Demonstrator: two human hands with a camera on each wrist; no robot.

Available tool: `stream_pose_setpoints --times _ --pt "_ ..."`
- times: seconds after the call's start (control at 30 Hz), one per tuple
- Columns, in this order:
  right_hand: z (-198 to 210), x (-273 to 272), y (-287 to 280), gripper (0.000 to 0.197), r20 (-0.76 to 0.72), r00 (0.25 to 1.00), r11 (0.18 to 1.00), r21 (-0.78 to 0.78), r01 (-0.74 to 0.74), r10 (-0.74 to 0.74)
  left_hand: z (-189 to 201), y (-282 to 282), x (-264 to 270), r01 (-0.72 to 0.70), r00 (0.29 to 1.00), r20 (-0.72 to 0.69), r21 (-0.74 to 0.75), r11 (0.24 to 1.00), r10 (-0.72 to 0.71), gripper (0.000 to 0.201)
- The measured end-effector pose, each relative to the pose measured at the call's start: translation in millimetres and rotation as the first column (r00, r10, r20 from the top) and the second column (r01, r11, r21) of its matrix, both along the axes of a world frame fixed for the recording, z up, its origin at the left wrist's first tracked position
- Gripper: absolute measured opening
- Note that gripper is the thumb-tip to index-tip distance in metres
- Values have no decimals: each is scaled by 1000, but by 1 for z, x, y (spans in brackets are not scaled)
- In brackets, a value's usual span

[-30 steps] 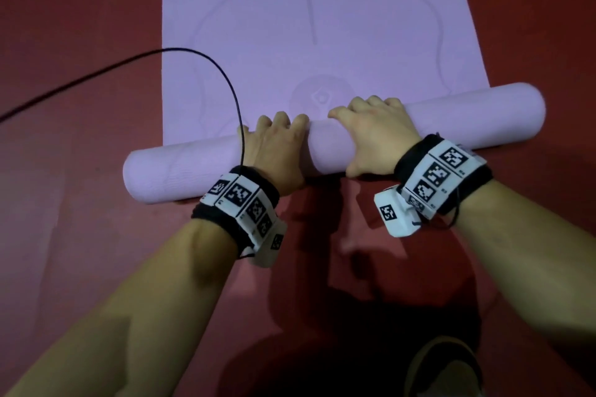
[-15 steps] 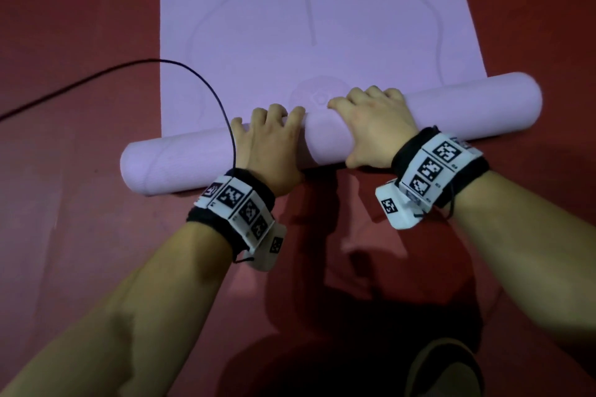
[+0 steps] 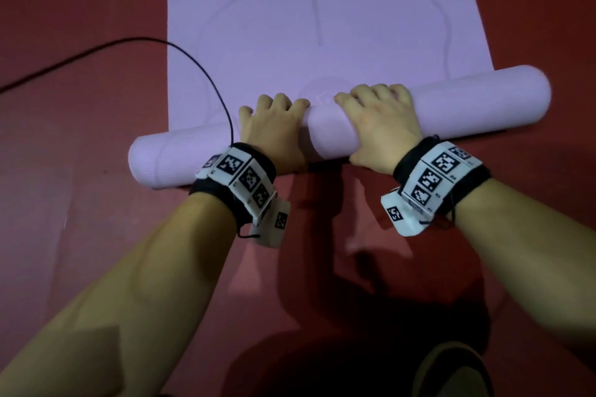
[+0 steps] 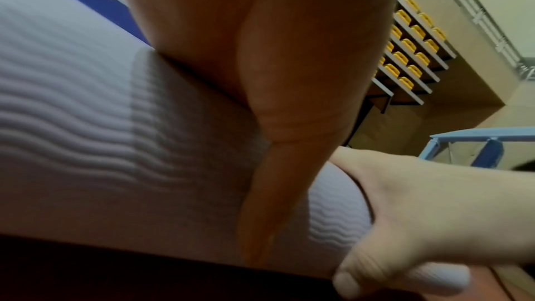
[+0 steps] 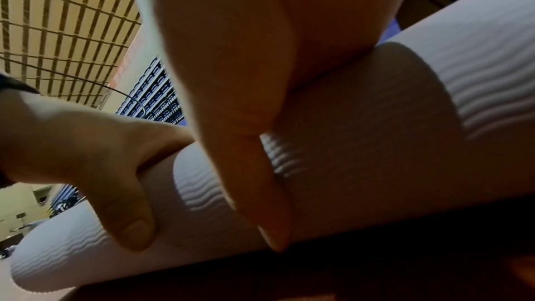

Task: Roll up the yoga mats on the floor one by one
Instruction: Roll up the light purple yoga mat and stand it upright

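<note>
A lilac yoga mat lies on the red floor, its near end wound into a thick roll [image 3: 467, 106] that sits slightly askew, the right end farther away. The flat part [image 3: 274, 10] stretches ahead. My left hand [image 3: 274, 129] and right hand [image 3: 380, 126] sit side by side on the roll's middle. On each, the fingers curl over the top and the thumb is on the near side. The left wrist view shows my palm [image 4: 246, 42] on the ribbed roll [image 4: 87, 123]. In the right wrist view my thumb [image 5: 249, 180] presses the roll [image 5: 390, 145].
A black cable [image 3: 129, 45] runs over the red floor [image 3: 80, 251] and the mat's left edge to my left wrist band. A dark shoe [image 3: 451, 371] shows at the bottom right. The left wrist view catches distant yellow seats [image 4: 411, 38].
The roll has turned a little farther away over the flat mat, covering more of the round emblem. Both hands moved forward with it, keeping their hold.
</note>
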State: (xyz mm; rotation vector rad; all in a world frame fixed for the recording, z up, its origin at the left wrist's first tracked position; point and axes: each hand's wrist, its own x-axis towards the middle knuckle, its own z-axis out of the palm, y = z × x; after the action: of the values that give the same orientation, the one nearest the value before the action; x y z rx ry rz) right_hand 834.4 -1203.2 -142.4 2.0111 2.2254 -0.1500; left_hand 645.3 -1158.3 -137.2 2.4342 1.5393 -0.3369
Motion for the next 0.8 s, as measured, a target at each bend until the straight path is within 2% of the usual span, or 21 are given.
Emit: stream_pose_setpoints --times 0.13,0.2,0.3,0.4,0.47,0.57,0.7,0.8 --pt "9 2 13 97 -12 1000 995 -102 -10 9 -10 -15 1 -27 999 -20 156 987 31 101" --pt "13 3 20 98 -25 1000 990 -138 -17 14 -12 -15 2 -36 999 -28 187 982 42 97" --pt "14 2 22 103 -26 999 990 -138 -30 26 -7 -3 3 -36 999 -29 135 990 40 88" --pt "3 -3 9 107 15 1000 1000 -14 -6 7 -2 7 3 -26 999 -20 56 998 27 83" --pt "-4 -5 3 104 26 1000 997 72 1 -3 1 13 3 -26 999 -19 4 1000 26 87" --pt "-4 -5 8 97 23 1000 997 74 16 -18 3 17 1 -3 1000 -12 -13 1000 3 96" --pt "4 -1 20 96 6 1000 1000 -11 12 -12 -1 5 0 -29 999 -38 58 998 31 108" --pt "8 -1 28 97 -10 1000 998 -62 1 -1 -8 -2 1 -42 998 -47 183 982 52 102"
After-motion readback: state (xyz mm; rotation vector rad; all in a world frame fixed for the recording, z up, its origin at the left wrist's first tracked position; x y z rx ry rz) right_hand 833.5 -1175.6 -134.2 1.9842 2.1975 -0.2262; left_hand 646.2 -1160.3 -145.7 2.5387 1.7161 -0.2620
